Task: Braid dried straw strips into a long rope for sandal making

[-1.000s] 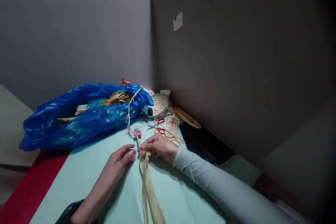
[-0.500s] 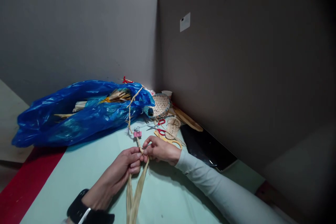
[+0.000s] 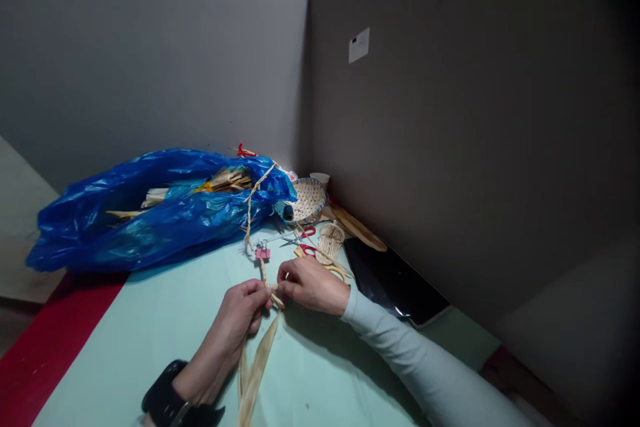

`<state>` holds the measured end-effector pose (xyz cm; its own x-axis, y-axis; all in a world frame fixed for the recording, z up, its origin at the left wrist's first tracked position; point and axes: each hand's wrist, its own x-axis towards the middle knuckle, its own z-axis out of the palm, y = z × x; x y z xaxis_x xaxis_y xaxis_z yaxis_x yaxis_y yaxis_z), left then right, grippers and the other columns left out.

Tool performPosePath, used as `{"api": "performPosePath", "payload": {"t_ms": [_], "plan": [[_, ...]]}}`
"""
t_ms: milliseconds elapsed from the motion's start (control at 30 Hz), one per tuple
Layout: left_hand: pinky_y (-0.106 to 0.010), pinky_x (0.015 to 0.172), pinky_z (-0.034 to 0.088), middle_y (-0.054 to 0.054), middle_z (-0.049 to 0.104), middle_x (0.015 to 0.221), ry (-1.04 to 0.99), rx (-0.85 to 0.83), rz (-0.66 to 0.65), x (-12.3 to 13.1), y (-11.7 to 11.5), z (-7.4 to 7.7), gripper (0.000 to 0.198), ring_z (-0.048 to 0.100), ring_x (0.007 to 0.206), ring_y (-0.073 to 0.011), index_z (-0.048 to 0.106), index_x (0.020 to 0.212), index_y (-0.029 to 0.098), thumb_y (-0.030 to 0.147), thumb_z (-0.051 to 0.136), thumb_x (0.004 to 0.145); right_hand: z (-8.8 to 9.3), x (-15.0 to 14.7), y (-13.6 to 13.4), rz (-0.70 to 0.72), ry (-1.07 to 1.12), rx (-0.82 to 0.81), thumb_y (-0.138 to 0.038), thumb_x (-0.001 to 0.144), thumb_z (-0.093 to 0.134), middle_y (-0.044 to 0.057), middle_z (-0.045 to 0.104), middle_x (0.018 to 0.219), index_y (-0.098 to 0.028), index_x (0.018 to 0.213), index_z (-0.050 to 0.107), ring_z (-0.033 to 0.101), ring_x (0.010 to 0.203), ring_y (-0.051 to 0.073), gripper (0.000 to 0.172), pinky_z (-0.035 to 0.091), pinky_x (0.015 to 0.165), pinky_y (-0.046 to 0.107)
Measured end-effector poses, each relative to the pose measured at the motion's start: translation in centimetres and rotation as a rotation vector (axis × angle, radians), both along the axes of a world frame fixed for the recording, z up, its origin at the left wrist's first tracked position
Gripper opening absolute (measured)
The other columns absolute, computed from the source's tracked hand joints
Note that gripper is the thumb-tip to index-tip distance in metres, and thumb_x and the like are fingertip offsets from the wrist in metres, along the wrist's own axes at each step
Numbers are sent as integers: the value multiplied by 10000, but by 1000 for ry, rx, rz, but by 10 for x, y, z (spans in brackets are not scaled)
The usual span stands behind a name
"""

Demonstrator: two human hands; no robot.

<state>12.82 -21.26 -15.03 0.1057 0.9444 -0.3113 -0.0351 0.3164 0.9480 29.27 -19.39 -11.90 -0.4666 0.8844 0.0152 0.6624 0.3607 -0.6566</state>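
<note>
A pale braided cord (image 3: 263, 271) of dried plant fibre runs from the blue bag, through a pink binder clip (image 3: 263, 253), to my hands. My left hand (image 3: 245, 305) pinches the braid at its lower end. Close beside it, my right hand (image 3: 314, 285) is closed on a short fibre strand (image 3: 273, 287) pulled out to the right. Long flat loose strands (image 3: 259, 367) hang down from the braid toward the near side of the table. The fingers partly hide the crossing of the strands.
A blue plastic bag (image 3: 200, 217) holding bundled dried strips lies at the left. Red-handled scissors (image 3: 306, 232), yellow-handled scissors (image 3: 336, 272), a small woven piece (image 3: 330, 243), a woven basket (image 3: 307, 200) and a black flat device (image 3: 390, 280) lie beyond my right hand. Grey partitions (image 3: 450, 147) stand behind.
My right hand has moved slightly right, drawing a strand sideways from the braid. The left hand stays at the braid. The view has shifted slightly.
</note>
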Motion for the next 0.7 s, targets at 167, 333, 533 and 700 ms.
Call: {"api": "performPosePath", "payload": {"t_ms": [167,333,533,700], "plan": [[-173,356,97,104,365,385,10,-22,31,2,-1,2,279,188,328,2,529,506,158,357,713,572,6,-4,-4,-40,-35,-11,-200,757,533,44,690,687,-143,743,689,563,613,128,166,345,557,213],[-171,363,79,111,343,388,-3,-35,28,0,-2,4,326,153,341,6,534,514,157,413,734,545,5,-6,-5,-51,-46,-57,-208,762,513,54,701,716,-145,779,697,572,618,129,195,341,542,207],[-161,371,60,136,262,369,-59,-87,-40,-10,7,-14,369,126,345,4,553,534,158,435,796,547,7,-8,-13,-69,-105,-19,-284,769,509,77,721,778,-170,866,729,595,668,166,267,324,517,222],[-164,367,70,81,412,425,-43,-82,26,-11,7,-20,403,161,332,8,542,521,168,437,841,489,8,-11,-18,-137,-192,61,-261,767,461,121,735,820,-161,873,755,622,686,202,328,294,495,250]]}}
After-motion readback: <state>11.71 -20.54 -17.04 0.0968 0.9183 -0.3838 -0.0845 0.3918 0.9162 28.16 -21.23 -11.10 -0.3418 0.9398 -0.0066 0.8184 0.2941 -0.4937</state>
